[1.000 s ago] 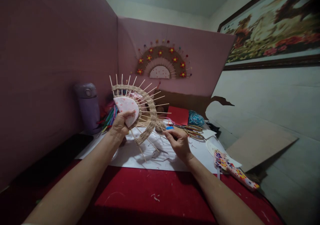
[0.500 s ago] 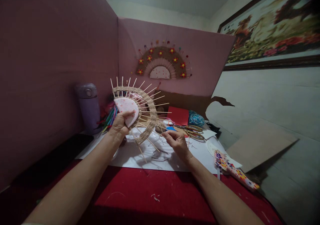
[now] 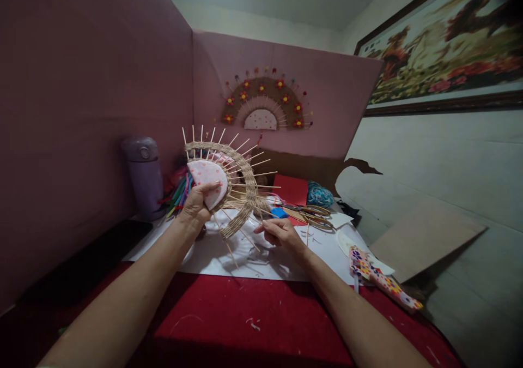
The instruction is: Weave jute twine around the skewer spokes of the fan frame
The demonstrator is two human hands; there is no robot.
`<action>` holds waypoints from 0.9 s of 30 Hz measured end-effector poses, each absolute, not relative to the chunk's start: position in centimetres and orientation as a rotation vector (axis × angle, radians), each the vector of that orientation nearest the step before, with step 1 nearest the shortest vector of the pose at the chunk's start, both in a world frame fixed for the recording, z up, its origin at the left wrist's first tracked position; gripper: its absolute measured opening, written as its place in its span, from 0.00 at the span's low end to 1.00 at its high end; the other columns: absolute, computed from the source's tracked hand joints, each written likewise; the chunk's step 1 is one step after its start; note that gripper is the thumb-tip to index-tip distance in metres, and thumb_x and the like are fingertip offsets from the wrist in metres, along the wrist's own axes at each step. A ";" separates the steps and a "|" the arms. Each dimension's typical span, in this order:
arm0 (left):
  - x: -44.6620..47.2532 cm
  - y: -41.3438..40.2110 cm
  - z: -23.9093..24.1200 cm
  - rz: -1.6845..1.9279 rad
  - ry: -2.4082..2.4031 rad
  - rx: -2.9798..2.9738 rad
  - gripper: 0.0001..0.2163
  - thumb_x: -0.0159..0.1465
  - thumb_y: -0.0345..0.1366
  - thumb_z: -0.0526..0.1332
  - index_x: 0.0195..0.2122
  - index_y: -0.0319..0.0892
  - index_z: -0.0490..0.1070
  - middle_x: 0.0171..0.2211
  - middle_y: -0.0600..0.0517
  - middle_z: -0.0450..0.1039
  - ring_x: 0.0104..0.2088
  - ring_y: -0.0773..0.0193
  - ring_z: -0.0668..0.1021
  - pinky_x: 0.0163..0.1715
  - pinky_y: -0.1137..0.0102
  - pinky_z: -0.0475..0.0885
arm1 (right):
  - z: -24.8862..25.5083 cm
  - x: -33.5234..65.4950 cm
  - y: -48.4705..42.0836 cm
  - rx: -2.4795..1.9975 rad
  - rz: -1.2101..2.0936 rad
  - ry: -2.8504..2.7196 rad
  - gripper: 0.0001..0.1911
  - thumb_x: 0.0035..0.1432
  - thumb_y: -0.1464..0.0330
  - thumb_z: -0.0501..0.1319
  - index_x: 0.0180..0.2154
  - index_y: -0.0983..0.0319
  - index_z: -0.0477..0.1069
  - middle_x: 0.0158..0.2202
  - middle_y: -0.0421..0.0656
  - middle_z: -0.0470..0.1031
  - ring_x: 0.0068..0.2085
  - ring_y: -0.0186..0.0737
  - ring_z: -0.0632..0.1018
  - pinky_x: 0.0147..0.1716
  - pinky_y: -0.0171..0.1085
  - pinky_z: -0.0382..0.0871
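My left hand (image 3: pixel 199 204) is closed on a half-round woven piece, its thumb pressed on the pink-spotted white fabric centre (image 3: pixel 208 180). Thin wooden sticks fan outward from that centre, and a curved band of brown twine weaving (image 3: pixel 250 188) crosses them partway along. To the right of the band's lower end, my right hand (image 3: pixel 281 233) is closed in a pinch on a thin strand of twine, near the lower stick tips. A ball of twine (image 3: pixel 261 210) lies behind the sticks, partly hidden.
White paper (image 3: pixel 241 267) covers part of the red table. Scissors (image 3: pixel 316 215), a blue object (image 3: pixel 279 212), red sheet (image 3: pixel 291 189) and blue yarn (image 3: pixel 320 194) lie behind my right hand. A purple bottle (image 3: pixel 146 177) stands left. A flower-patterned glue gun (image 3: pixel 384 278) lies right. A finished-looking fan (image 3: pixel 261 92) hangs ahead.
My right hand has moved slightly down and left, toward the lower end of the woven band. My left hand and the piece have stayed almost still.
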State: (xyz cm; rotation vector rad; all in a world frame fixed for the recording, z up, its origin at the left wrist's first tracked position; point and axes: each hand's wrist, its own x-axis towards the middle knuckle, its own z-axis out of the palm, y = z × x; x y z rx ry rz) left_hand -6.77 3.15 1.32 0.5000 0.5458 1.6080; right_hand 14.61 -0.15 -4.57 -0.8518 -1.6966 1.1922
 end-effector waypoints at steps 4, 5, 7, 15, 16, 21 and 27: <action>-6.8 3.0 1.5 1.596 0.542 0.509 0.08 0.48 0.19 0.57 0.27 0.34 0.70 0.21 0.47 0.75 0.20 0.61 0.76 0.22 0.67 0.75 | -4.2 14.7 -0.3 -0.846 1.267 -1.652 0.20 0.53 0.59 0.53 0.29 0.69 0.74 0.13 0.35 0.58 0.15 0.25 0.54 0.15 0.31 0.42; -6.8 3.0 1.6 1.594 0.546 0.505 0.08 0.48 0.19 0.56 0.26 0.34 0.70 0.21 0.47 0.75 0.20 0.61 0.76 0.22 0.67 0.75 | -4.1 14.7 -0.4 -0.846 1.282 -1.640 0.20 0.53 0.59 0.52 0.29 0.69 0.74 0.13 0.35 0.58 0.14 0.25 0.54 0.14 0.30 0.42; -6.7 2.9 1.6 1.595 0.554 0.498 0.08 0.48 0.19 0.56 0.26 0.34 0.70 0.20 0.47 0.75 0.20 0.61 0.76 0.21 0.67 0.75 | -4.0 14.8 -0.4 -0.843 1.299 -1.619 0.19 0.52 0.60 0.52 0.29 0.69 0.74 0.14 0.36 0.59 0.14 0.25 0.53 0.14 0.30 0.41; -6.6 2.8 1.6 1.582 0.549 0.521 0.08 0.48 0.18 0.56 0.27 0.35 0.70 0.21 0.47 0.75 0.20 0.61 0.76 0.22 0.67 0.75 | -4.0 14.7 -0.1 -0.874 1.289 -1.529 0.14 0.46 0.60 0.61 0.26 0.67 0.72 0.12 0.32 0.52 0.14 0.24 0.51 0.14 0.29 0.38; -6.6 2.8 1.6 1.574 0.549 0.524 0.08 0.48 0.18 0.56 0.27 0.34 0.70 0.21 0.47 0.75 0.20 0.61 0.76 0.22 0.66 0.75 | -4.0 14.6 -0.1 -0.890 1.273 -1.529 0.15 0.45 0.60 0.61 0.26 0.67 0.72 0.12 0.32 0.52 0.15 0.24 0.52 0.14 0.29 0.38; -6.6 2.8 1.6 1.556 0.560 0.529 0.08 0.49 0.19 0.56 0.27 0.34 0.70 0.21 0.47 0.75 0.20 0.60 0.76 0.21 0.65 0.75 | -4.4 14.6 0.4 -0.930 1.162 -1.514 0.15 0.44 0.58 0.62 0.24 0.65 0.70 0.13 0.32 0.54 0.15 0.24 0.52 0.13 0.29 0.40; -6.6 3.0 1.3 1.561 0.569 0.547 0.09 0.48 0.18 0.57 0.28 0.34 0.70 0.22 0.47 0.75 0.20 0.61 0.76 0.20 0.68 0.74 | -4.9 15.1 1.3 -0.848 1.116 -1.454 0.15 0.44 0.57 0.62 0.23 0.64 0.67 0.11 0.31 0.52 0.13 0.23 0.50 0.12 0.29 0.39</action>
